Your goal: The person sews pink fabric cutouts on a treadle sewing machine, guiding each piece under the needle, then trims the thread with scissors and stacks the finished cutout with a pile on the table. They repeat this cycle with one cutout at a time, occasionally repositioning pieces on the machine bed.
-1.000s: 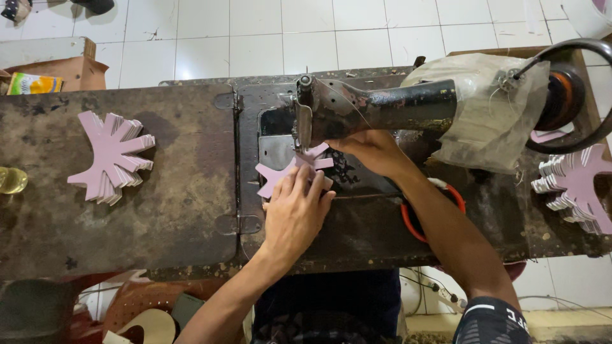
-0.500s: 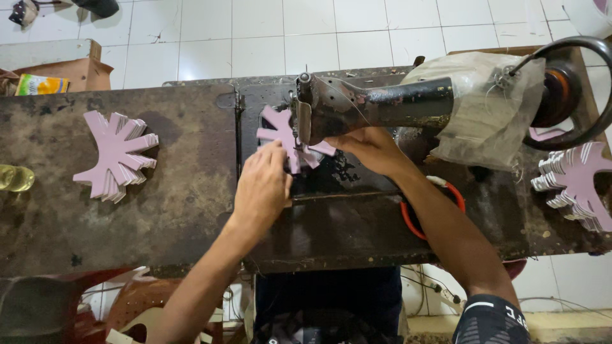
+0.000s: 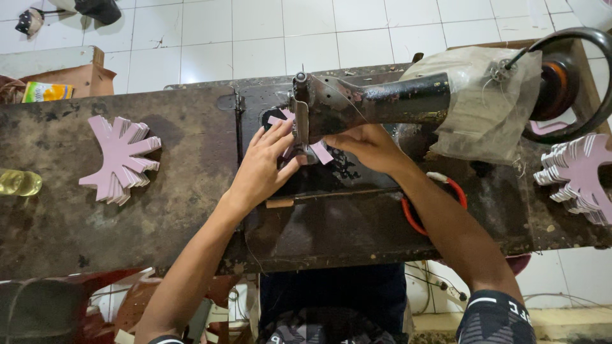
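Note:
A pink star-shaped cut piece (image 3: 319, 150) lies under the head of an old black sewing machine (image 3: 382, 105), mostly hidden by the hands and the machine. My left hand (image 3: 264, 167) presses flat on the piece from the left, fingers spread. From the right, my right hand (image 3: 370, 145) reaches under the machine arm, its fingertips on the piece by the needle. The needle itself is hidden behind the machine head.
A stack of pink star-shaped pieces (image 3: 121, 159) sits at the left of the worn dark table (image 3: 191, 210). Another stack (image 3: 580, 175) rests at the right edge. A yellowish object (image 3: 19, 183) lies far left. A red ring (image 3: 433, 204) sits under my right forearm.
My left hand has pushed the pink piece up and to the right, turning it under the machine head. My right hand has stayed by the needle.

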`<state>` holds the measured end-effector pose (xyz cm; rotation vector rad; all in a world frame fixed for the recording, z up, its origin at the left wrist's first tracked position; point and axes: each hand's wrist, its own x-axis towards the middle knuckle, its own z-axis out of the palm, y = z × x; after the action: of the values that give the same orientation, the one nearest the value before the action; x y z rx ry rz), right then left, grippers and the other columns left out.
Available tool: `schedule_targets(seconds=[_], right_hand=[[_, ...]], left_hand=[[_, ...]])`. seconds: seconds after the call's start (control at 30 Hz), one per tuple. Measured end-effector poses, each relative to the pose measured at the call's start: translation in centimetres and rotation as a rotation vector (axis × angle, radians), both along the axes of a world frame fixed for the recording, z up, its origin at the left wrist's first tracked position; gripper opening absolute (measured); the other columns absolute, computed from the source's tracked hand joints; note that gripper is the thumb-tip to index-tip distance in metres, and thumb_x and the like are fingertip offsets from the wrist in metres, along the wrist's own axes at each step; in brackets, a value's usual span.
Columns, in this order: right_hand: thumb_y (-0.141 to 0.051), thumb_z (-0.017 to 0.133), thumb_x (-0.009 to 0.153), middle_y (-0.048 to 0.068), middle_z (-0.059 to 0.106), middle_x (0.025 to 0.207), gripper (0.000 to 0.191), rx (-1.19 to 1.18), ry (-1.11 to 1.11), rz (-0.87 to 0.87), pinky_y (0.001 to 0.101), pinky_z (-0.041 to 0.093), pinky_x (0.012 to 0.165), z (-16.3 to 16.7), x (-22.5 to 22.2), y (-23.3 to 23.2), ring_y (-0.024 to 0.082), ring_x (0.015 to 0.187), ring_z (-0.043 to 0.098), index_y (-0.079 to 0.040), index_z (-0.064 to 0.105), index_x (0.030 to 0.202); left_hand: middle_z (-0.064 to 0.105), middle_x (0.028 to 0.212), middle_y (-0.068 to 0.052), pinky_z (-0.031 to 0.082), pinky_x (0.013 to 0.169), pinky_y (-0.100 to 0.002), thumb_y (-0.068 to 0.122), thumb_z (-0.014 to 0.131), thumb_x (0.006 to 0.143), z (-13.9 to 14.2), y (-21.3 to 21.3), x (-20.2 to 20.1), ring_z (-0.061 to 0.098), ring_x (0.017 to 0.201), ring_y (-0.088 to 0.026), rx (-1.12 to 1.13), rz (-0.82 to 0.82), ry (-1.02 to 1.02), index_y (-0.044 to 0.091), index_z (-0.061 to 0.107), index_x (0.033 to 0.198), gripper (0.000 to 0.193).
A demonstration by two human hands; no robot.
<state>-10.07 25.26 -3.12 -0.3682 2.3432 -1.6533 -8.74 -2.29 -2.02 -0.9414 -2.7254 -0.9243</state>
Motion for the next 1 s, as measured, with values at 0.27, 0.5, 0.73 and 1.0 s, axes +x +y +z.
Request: schedule_targets(seconds=[0.27,0.5,0.73,1.0], right_hand=[[-0.033,0.072,0.099,0.003,0.053,0.064,0.030,0.044,-0.042,-0.012,0.0309,0.033,0.055,-0.1,0.0,0.0,0.010,0.060,0.043,-0.007,0.085,0.105],[-0.028,0.073,0.100,0.013,0.062,0.073,0.035,0.150,0.001,-0.037,0.0325,0.040,0.060,-1.0,0.0,0.1,0.015,0.066,0.050,0.005,0.083,0.095],[-0.025,0.070,0.100,0.004,0.080,0.100,0.028,-0.166,0.143,0.052,0.0247,0.056,0.078,-2.1,-0.3,0.2,0.006,0.089,0.071,-0.001,0.078,0.111],[-0.032,0.071,0.097,0.002,0.078,0.082,0.031,0.001,0.066,-0.014,0.0258,0.049,0.061,-2.1,-0.3,0.3,0.006,0.069,0.062,-0.006,0.081,0.108]], left_hand=[[0.049,0.156,-0.018,0.026,0.121,-0.055,0.028,0.068,0.095,0.4,0.0,-0.6,0.038,0.149,-0.039,-0.038,-0.021,0.030,0.003,0.064,0.129,0.042],[0.056,0.147,-0.018,0.030,0.119,-0.055,0.042,0.065,0.098,1.4,-0.3,1.3,0.042,0.145,-0.039,-0.272,0.115,0.270,0.008,0.066,0.131,0.048],[0.059,0.110,-0.025,0.044,0.099,-0.049,0.048,0.070,0.089,3.0,1.0,7.3,0.056,0.112,-0.042,-0.119,0.155,0.108,-0.007,0.064,0.126,0.066],[0.058,0.102,-0.022,0.047,0.086,-0.049,0.047,0.075,0.087,4.9,3.1,8.6,0.055,0.098,-0.040,-0.125,0.109,-0.012,-0.005,0.066,0.111,0.059]])
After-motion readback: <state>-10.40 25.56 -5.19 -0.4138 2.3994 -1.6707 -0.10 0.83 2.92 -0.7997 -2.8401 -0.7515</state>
